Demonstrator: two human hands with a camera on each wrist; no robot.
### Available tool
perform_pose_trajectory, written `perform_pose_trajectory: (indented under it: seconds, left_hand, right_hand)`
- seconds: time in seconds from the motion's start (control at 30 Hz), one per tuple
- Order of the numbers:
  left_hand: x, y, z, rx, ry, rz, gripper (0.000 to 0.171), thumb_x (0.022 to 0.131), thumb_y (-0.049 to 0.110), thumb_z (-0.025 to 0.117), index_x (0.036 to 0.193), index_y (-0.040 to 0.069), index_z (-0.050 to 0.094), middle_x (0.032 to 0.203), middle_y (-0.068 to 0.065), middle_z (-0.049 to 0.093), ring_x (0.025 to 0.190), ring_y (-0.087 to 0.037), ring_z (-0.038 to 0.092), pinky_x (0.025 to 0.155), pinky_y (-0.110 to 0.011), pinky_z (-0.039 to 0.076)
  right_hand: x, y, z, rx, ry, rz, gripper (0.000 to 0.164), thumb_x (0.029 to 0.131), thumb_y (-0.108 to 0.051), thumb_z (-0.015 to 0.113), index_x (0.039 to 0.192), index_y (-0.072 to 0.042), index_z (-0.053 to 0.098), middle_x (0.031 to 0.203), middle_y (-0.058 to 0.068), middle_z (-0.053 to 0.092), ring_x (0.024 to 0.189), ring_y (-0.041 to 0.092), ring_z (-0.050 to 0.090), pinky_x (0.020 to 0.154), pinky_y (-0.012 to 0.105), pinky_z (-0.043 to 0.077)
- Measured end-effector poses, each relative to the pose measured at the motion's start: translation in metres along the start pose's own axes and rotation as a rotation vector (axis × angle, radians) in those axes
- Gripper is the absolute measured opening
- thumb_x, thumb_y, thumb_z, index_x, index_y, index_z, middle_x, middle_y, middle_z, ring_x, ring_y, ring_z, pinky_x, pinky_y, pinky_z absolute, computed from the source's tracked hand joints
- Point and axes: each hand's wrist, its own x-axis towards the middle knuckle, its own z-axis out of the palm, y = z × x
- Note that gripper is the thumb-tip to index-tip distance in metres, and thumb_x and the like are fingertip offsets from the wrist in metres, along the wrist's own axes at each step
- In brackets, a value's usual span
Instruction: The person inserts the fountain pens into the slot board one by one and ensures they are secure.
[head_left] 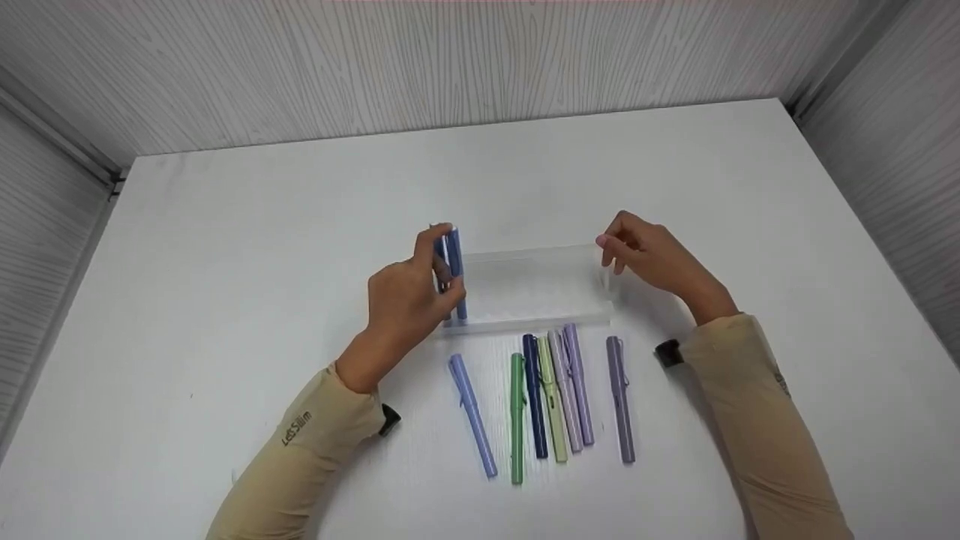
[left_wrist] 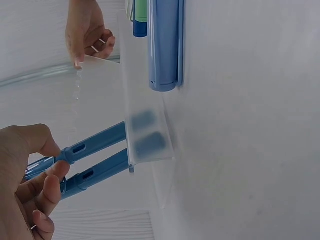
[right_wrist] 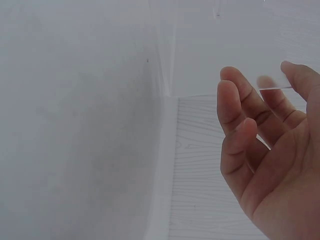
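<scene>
My left hand [head_left: 401,296] pinches a blue pen [head_left: 454,255] at the left end of a clear acrylic pen stand [head_left: 536,326]. A second blue pen [left_wrist: 102,170] stands close beside it, partly covered by the fingers. In the left wrist view, the lower ends of both pens show through the stand's frosted front lip [left_wrist: 150,142]. At the opposite end, my right hand [head_left: 660,259] grips the stand's upper edge between thumb and index finger. Its other fingers [right_wrist: 232,107] are loosely bent.
In front of the stand lie a light blue pen [head_left: 472,416], a green pen [head_left: 517,420] and a grey-purple pen [head_left: 621,397]. Between the last two, navy, yellow-green and lilac pens lie close together. A wood-grain panel [head_left: 450,67] rises behind the white table [head_left: 247,240].
</scene>
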Motion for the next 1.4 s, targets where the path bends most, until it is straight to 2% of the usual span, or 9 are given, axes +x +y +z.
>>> perform_pose_trajectory:
  seconds: [0.13, 0.23, 0.37, 0.53, 0.73, 0.93, 1.1, 1.2, 1.4]
  left_hand:
    - [0.001, 0.001, 0.002, 0.013, 0.015, -0.001, 0.055, 0.081, 0.018, 0.071, 0.129, 0.006, 0.047, 0.070, -0.004, 0.067, 0.051, -0.015, 0.052, 0.047, -0.028, 0.041]
    - [0.001, 0.002, 0.003, 0.015, 0.009, -0.006, 0.055, 0.081, 0.017, 0.071, 0.130, 0.006, 0.048, 0.069, -0.005, 0.066, 0.054, -0.016, 0.055, 0.049, -0.030, 0.045]
    - [0.003, 0.004, 0.002, 0.029, -0.013, -0.012, 0.056, 0.082, 0.017, 0.071, 0.131, 0.007, 0.047, 0.066, -0.006, 0.063, 0.053, -0.017, 0.053, 0.047, -0.030, 0.042]
    - [0.007, 0.004, -0.001, 0.094, -0.026, -0.023, 0.056, 0.082, 0.021, 0.071, 0.131, 0.007, 0.049, 0.062, -0.009, 0.061, 0.050, -0.017, 0.049, 0.045, -0.031, 0.039]
    - [0.011, 0.004, -0.003, 0.136, -0.060, -0.063, 0.056, 0.083, 0.024, 0.071, 0.133, 0.008, 0.051, 0.061, -0.010, 0.061, 0.050, -0.017, 0.047, 0.044, -0.032, 0.040]
    - [0.010, 0.004, -0.005, 0.106, -0.091, -0.088, 0.060, 0.084, 0.026, 0.071, 0.137, 0.009, 0.049, 0.061, -0.008, 0.061, 0.050, -0.018, 0.050, 0.045, -0.030, 0.039]
    - [0.007, 0.002, -0.010, 0.083, -0.058, -0.060, 0.066, 0.081, 0.027, 0.076, 0.138, 0.009, 0.047, 0.064, -0.005, 0.064, 0.051, -0.018, 0.052, 0.046, -0.030, 0.038]
    - [0.004, 0.001, -0.014, 0.069, -0.048, -0.041, 0.067, 0.080, 0.030, 0.077, 0.137, 0.009, 0.047, 0.066, -0.003, 0.065, 0.051, -0.017, 0.050, 0.046, -0.029, 0.035]
    - [-0.003, 0.000, -0.019, 0.035, -0.087, -0.048, 0.070, 0.080, 0.035, 0.076, 0.138, 0.011, 0.046, 0.068, -0.003, 0.064, 0.051, -0.015, 0.044, 0.048, -0.026, 0.031]
  right_hand:
    - [0.000, 0.001, 0.001, 0.004, -0.001, 0.000, 0.032, 0.100, -0.039, 0.047, 0.103, -0.007, 0.052, 0.091, 0.010, 0.069, 0.074, 0.016, 0.063, 0.075, 0.031, 0.044]
    - [0.000, 0.001, 0.001, 0.006, -0.001, -0.001, 0.033, 0.100, -0.040, 0.046, 0.103, -0.007, 0.052, 0.091, 0.010, 0.069, 0.074, 0.017, 0.063, 0.075, 0.032, 0.044]
    - [0.000, 0.002, 0.000, 0.000, 0.002, -0.006, 0.034, 0.100, -0.041, 0.046, 0.104, -0.007, 0.052, 0.091, 0.010, 0.069, 0.073, 0.016, 0.062, 0.074, 0.031, 0.044]
    - [0.000, 0.001, -0.001, -0.004, 0.006, -0.010, 0.034, 0.100, -0.041, 0.045, 0.103, -0.008, 0.052, 0.091, 0.009, 0.069, 0.072, 0.013, 0.062, 0.073, 0.031, 0.045]
    - [0.001, 0.001, -0.001, -0.002, 0.004, -0.004, 0.035, 0.100, -0.042, 0.045, 0.103, -0.008, 0.052, 0.091, 0.010, 0.069, 0.073, 0.013, 0.062, 0.073, 0.030, 0.045]
    - [0.001, 0.001, 0.000, -0.001, 0.003, -0.001, 0.034, 0.100, -0.040, 0.046, 0.103, -0.007, 0.052, 0.091, 0.010, 0.069, 0.072, 0.014, 0.062, 0.073, 0.031, 0.044]
    - [0.000, -0.001, 0.000, -0.002, 0.007, -0.003, 0.032, 0.100, -0.039, 0.046, 0.103, -0.007, 0.053, 0.091, 0.010, 0.069, 0.073, 0.015, 0.062, 0.073, 0.031, 0.044]
    - [0.000, -0.001, -0.001, -0.002, 0.009, 0.002, 0.032, 0.101, -0.038, 0.046, 0.103, -0.007, 0.052, 0.091, 0.011, 0.069, 0.073, 0.015, 0.062, 0.073, 0.031, 0.043]
    - [0.000, -0.001, 0.000, -0.006, 0.004, 0.009, 0.032, 0.100, -0.039, 0.046, 0.104, -0.007, 0.052, 0.092, 0.010, 0.069, 0.074, 0.017, 0.061, 0.074, 0.033, 0.043]
